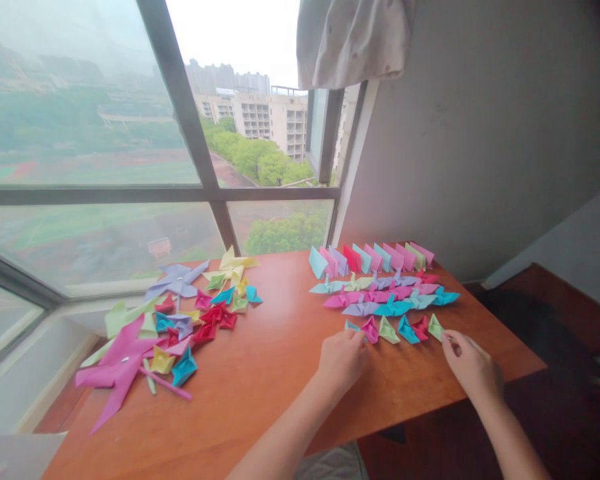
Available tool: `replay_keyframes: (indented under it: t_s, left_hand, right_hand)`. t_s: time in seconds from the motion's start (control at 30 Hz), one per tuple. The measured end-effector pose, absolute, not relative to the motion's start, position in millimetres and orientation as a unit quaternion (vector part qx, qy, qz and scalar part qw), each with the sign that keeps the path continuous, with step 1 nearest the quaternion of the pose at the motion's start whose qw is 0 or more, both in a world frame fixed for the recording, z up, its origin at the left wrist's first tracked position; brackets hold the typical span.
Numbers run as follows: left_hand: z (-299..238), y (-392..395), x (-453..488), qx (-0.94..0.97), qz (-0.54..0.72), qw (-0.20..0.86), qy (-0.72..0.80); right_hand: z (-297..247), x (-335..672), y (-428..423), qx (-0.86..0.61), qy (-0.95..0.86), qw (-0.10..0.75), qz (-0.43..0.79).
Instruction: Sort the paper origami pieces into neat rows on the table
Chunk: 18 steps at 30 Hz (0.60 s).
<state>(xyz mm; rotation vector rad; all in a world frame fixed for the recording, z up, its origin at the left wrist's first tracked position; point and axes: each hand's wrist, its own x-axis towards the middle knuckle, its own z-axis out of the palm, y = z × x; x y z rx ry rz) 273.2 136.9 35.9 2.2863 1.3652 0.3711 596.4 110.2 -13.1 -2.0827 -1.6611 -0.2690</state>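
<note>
A front row of small folded paper boats stands on the wooden table (280, 373). At its left end my left hand (344, 357) is closed on a blue paper boat (351, 325), mostly hidden behind the fingers. The row's right end has a light green paper boat (435, 327), its edge pinched between my right hand's (473, 370) thumb and fingers. Between my hands sit a magenta boat (370, 329), another light green boat (389, 330), a blue boat (407, 329) and a red boat (420, 329). Behind them are rows of paper cranes (393, 306).
Upright folded papers (353, 258) line the table's back right. At the left lies a heap of paper boats (207, 328) with paper pinwheels, including a magenta pinwheel (125, 360) and a purple one (179, 279). A window (80, 100) and a grey wall (460, 133) border the table.
</note>
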Motion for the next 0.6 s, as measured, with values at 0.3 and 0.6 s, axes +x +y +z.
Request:
replay_keyframes:
  t_s: [0.3,0.6]
  left_hand:
    - [38,139,277,0.84,0.129,0.199,0.488]
    - [47,123,260,0.842,0.148,0.184,0.485]
  right_hand:
    - [-4,591,110,-0.75,-0.605,0.254,-0.078]
    - [22,543,117,-0.751,-0.591,0.258,-0.139]
